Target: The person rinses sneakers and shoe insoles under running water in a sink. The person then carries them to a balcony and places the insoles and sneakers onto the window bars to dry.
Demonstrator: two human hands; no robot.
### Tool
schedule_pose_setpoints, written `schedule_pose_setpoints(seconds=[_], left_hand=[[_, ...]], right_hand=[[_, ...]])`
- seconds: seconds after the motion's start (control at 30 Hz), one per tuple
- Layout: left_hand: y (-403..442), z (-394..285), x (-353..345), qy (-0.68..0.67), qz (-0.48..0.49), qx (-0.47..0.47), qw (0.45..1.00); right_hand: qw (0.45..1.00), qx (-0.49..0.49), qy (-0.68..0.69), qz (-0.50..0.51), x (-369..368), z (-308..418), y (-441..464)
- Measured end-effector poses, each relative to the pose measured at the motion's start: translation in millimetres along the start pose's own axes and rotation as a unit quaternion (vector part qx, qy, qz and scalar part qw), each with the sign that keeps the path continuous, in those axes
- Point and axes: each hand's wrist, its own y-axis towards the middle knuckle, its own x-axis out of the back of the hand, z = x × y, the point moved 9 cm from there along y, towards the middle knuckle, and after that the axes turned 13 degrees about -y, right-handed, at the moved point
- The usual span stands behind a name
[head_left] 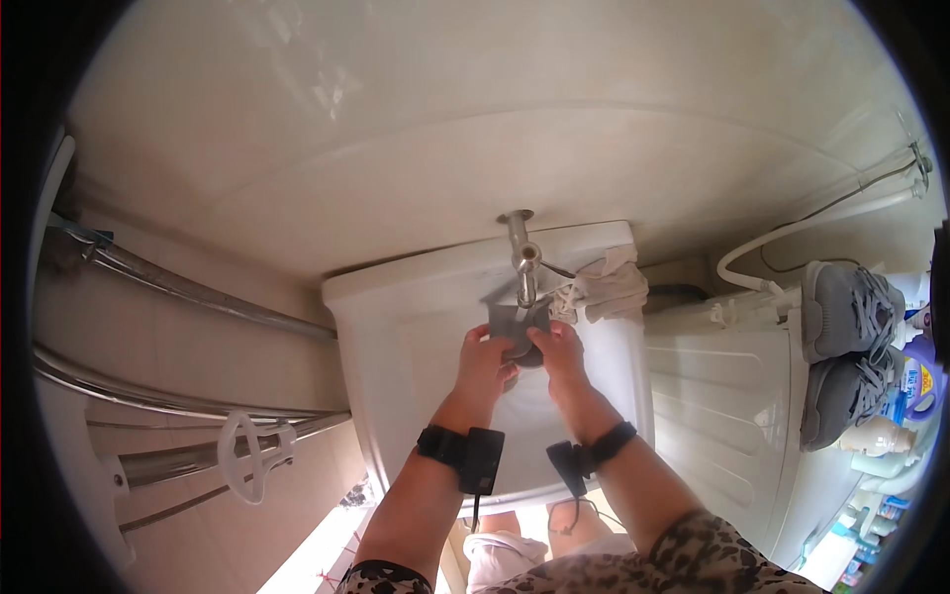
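Under the tap [524, 259], my left hand [485, 358] and my right hand [557, 353] both grip a dark grey piece [513, 332] with a rounded lower end. It looks like a shoe insole, but its exact kind is unclear. My thumbs press on its upper face, and the other fingers are partly hidden behind it. Water seems to run from the spout onto it. The white sink [416, 396] lies around and below my hands. Right of the tap, a crumpled whitish cloth [611, 284] rests on the rim, with white laces [564, 302] beside it.
At the right, a pair of grey shoes [853, 312] stands on a white washing machine [722, 396]. Bottles [922, 376] crowd beyond them. Metal rails [188, 396] with a white plastic hook [247, 457] run along the left wall. Black bands with small boxes circle my wrists.
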Motion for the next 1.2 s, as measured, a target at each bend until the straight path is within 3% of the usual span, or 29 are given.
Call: schedule_pose_setpoints(seconds=[0.07, 0.23, 0.3, 0.47, 0.57, 0.73, 0.77, 0.87, 1.0, 1.1, 1.2], left_hand=[[-10, -12, -26, 0.009, -0.013, 0.004, 1.000], [8, -29, -47, 0.035, 0.010, 0.017, 0.999], [24, -34, -32, -0.022, 0.011, 0.031, 0.999], [21, -50, -17, -0.111, -0.029, 0.001, 0.993], [38, -38, -23, -0.091, 0.073, 0.023, 0.993], [9, -29, -49, -0.023, 0.039, -0.006, 0.999], [4, -27, -51, -0.028, 0.035, 0.002, 0.999], [-3, -22, -47, -0.041, 0.056, 0.018, 0.997], [-30, -21, -25, -0.035, 0.042, 0.028, 0.998], [-56, -21, 13, -0.012, -0.009, 0.009, 1.000], [-101, -27, 37, 0.003, -0.030, -0.006, 1.000]], right_hand=[[0.997, -0.021, 0.065, 0.020, 1, -25, 30], [0.969, -0.035, 0.202, 0.140, -18, 14, 13], [0.952, -0.036, 0.228, 0.199, -33, 23, 16], [0.961, -0.030, 0.202, 0.186, -55, 38, 11], [0.968, -0.048, 0.181, 0.169, -48, 24, 14], [0.994, -0.053, 0.070, 0.068, 2, 18, -6], [0.998, -0.029, 0.023, 0.058, 11, 23, -7], [0.979, 0.171, -0.067, -0.086, 41, 58, -20], [0.936, 0.335, -0.045, -0.096, 41, 125, -61], [0.903, 0.410, -0.093, -0.085, 33, 164, -87], [0.904, 0.404, -0.140, -0.024, 25, 164, -83]])
